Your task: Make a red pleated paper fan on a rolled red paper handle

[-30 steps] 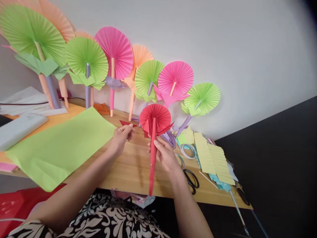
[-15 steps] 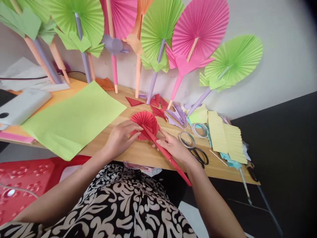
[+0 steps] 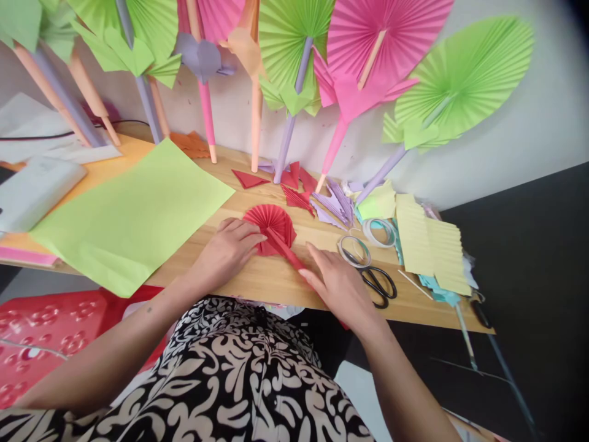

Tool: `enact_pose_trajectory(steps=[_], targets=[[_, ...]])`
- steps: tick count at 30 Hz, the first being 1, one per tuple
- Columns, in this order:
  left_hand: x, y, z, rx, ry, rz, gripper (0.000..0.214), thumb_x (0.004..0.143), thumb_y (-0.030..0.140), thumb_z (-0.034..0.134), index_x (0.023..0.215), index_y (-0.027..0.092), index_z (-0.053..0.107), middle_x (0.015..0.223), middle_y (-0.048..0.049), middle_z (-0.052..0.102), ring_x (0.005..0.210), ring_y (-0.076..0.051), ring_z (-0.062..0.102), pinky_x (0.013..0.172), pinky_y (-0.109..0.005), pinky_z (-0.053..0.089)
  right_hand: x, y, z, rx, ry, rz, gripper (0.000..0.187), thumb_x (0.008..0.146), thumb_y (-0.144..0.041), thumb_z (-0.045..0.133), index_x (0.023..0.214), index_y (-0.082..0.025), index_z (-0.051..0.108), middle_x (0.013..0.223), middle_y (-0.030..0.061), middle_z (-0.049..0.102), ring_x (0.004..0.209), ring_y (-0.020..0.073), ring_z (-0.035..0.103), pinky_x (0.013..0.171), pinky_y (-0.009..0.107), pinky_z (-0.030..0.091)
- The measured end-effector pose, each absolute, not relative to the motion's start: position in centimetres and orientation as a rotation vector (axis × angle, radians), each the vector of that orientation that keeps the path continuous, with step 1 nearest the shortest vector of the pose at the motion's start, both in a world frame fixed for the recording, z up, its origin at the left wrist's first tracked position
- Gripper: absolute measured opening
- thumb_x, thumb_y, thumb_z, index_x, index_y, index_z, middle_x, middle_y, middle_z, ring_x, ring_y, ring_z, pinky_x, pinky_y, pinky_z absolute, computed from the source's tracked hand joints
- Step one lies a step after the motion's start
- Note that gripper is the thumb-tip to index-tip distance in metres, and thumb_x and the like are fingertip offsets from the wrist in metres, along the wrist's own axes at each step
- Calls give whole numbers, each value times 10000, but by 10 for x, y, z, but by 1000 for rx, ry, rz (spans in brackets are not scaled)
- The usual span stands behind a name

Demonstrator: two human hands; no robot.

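A small red pleated paper fan (image 3: 281, 220) with a rolled red paper handle (image 3: 286, 250) rests on the wooden table. My left hand (image 3: 234, 250) is at the fan's left edge, its fingers bent and close together on the paper near the pleats' centre. The fingertips partly cover that edge. Over the handle's lower part is my right hand (image 3: 338, 285), fingers apart, thumb touching or very near the handle. Under this hand the handle is hidden; its red end shows past the table edge.
Larger green (image 3: 464, 86) and pink paper fans (image 3: 386, 43) lean against the wall. A green paper sheet (image 3: 138, 209) lies left. Red scraps (image 3: 248, 178), tape rolls (image 3: 354, 252), black scissors (image 3: 380, 287) and pleated yellow paper (image 3: 430, 245) lie around the fan. A red stool (image 3: 73, 319) stands lower left.
The red fan has been lowered flat onto the table. My right hand has loosened from its handle and moved slightly right, fingers opening. My left hand stays at the fan. The view has tilted down.
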State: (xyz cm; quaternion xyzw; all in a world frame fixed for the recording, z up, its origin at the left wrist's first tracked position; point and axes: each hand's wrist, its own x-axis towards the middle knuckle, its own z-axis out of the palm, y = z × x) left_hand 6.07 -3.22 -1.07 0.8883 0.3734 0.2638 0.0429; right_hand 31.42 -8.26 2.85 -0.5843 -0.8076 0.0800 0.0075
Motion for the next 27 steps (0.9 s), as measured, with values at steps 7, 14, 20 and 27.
enact_pose_trajectory(steps=[7, 14, 20, 27], targets=[[74, -19, 1, 2840, 1215, 455, 171, 933, 174, 523, 913, 152, 691, 932, -92, 659, 890, -241, 557, 837, -398, 417, 323, -109, -4, -1727, -2357, 234, 482, 937, -272, 529, 1408, -194, 463, 1263, 123, 635, 1142, 305, 572, 938, 464, 496], [75, -12, 10, 2915, 1156, 435, 205, 925, 173, 536, 733, 163, 608, 809, -54, 608, 773, -202, 513, 779, -375, 379, 320, -112, -18, -1701, -2268, 210, 444, 950, -207, 496, 1393, -189, 483, 1234, 99, 665, 1077, 283, 596, 889, 425, 510], [63, -34, 6, 2868, 1103, 626, 267, 981, 186, 444, 759, 171, 593, 830, -40, 621, 798, -184, 518, 846, -380, 378, 319, -112, -22, -1684, -2252, 135, 406, 954, -205, 493, 1355, -153, 520, 1208, 104, 682, 1059, 277, 608, 868, 413, 517], [62, -65, -25, 2754, 1151, 762, 182, 950, 164, 494, 833, 168, 633, 911, -61, 679, 854, -192, 555, 854, -392, 390, 315, -112, -24, -1665, -2221, 82, 362, 956, -206, 490, 1307, -159, 565, 1181, 100, 694, 1028, 269, 618, 860, 410, 522]])
